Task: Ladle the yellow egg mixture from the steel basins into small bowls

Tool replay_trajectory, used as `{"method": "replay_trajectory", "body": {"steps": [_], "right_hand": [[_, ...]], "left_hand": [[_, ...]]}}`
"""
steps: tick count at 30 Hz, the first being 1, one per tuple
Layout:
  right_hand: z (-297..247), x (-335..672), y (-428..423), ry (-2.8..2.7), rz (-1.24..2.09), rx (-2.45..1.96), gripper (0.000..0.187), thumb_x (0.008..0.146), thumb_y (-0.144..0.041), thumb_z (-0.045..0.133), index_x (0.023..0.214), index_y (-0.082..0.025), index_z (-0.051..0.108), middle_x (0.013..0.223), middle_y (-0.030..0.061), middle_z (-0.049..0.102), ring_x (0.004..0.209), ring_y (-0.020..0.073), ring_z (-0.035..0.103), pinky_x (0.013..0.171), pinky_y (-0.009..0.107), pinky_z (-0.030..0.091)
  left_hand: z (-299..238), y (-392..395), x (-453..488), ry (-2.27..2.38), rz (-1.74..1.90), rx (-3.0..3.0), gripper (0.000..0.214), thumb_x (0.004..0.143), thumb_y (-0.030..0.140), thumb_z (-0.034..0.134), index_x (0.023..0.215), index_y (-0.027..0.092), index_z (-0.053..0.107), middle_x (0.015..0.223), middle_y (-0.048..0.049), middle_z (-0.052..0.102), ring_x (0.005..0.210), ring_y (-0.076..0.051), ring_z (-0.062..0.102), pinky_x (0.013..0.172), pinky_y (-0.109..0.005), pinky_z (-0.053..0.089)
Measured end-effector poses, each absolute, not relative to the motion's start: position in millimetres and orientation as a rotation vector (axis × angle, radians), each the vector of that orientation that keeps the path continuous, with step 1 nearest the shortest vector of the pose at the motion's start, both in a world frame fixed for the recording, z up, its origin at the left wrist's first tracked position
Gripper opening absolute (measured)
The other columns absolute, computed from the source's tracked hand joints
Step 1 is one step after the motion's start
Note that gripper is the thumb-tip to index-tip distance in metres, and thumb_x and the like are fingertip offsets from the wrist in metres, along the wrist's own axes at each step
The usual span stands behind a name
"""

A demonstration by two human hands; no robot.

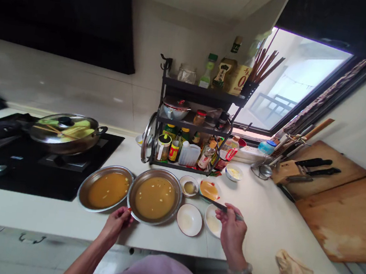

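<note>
My left hand (120, 219) is closed at the near left rim of a steel bowl (155, 196) of brownish broth with pale bits floating in it. Beside it, to the left, a second steel bowl (105, 189) contains more orange broth. In my right hand (233, 229) is a dark-handled spoon (216, 203), held by the handle. Its head is over a small white bowl (188, 185) at the back. Around it stand a shallow bowl with orange-yellow liquid (209, 190), a white bowl (189, 220) and another white bowl (213, 224), partly covered by my right hand.
A lidded pan (65, 132) sits on the black gas hob (17, 164) at left. Behind the bowls stands a black rack (198, 127) of bottles and jars. To the right are a knife block (285, 170), cutting boards (350, 213) and a beige cloth (294, 272).
</note>
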State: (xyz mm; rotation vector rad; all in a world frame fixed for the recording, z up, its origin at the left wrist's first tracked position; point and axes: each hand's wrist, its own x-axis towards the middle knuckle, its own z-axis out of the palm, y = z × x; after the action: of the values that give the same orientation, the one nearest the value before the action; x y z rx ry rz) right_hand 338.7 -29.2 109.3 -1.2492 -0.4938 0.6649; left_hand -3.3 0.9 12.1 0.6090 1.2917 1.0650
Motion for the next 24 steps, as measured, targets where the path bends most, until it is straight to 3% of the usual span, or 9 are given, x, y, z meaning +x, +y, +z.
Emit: {"method": "replay_trajectory", "body": {"steps": [8,14,19,24], "right_hand": [[95,292,-42,-1.131,0.586,-1.278,0.024,0.088,-0.035,0.050,0.097,-0.016,0.061,0.073,0.0037,0.065,0.059,0.0151,0.064,0.055,0.028,0.056],[89,296,-57,-1.742,0.369,-1.049,0.026,0.089,-0.020,0.044,0.106,-0.023,0.064,0.102,0.0099,0.064,0.093,0.0197,0.063,0.066,0.029,0.056],[98,320,-50,-1.342,0.331,-1.277,0.022,0.091,-0.029,0.044,0.101,-0.020,0.061,0.081,0.0051,0.065,0.069,0.0159,0.064,0.064,0.031,0.055],[94,356,-41,-0.999,0.264,-1.497,0.033,0.086,-0.044,0.049,0.097,-0.015,0.060,0.070,0.0033,0.066,0.058,0.0165,0.064,0.062,0.032,0.054]], "left_hand": [[11,1,-3,1.296,1.086,0.598,0.043,0.048,0.050,0.075,0.062,0.018,0.049,0.047,0.0038,0.055,0.043,-0.009,0.047,0.047,-0.020,0.036],[12,1,-3,1.298,1.079,0.606,0.042,0.049,0.050,0.074,0.062,0.019,0.049,0.047,0.0031,0.055,0.044,-0.009,0.048,0.047,-0.021,0.036],[11,1,-3,1.302,1.079,0.601,0.041,0.050,0.049,0.074,0.062,0.019,0.050,0.047,0.0033,0.056,0.043,-0.009,0.048,0.048,-0.021,0.037],[11,1,-4,1.285,1.081,0.620,0.043,0.050,0.052,0.074,0.059,0.019,0.048,0.047,0.0029,0.056,0.043,-0.009,0.047,0.046,-0.020,0.035]]}}
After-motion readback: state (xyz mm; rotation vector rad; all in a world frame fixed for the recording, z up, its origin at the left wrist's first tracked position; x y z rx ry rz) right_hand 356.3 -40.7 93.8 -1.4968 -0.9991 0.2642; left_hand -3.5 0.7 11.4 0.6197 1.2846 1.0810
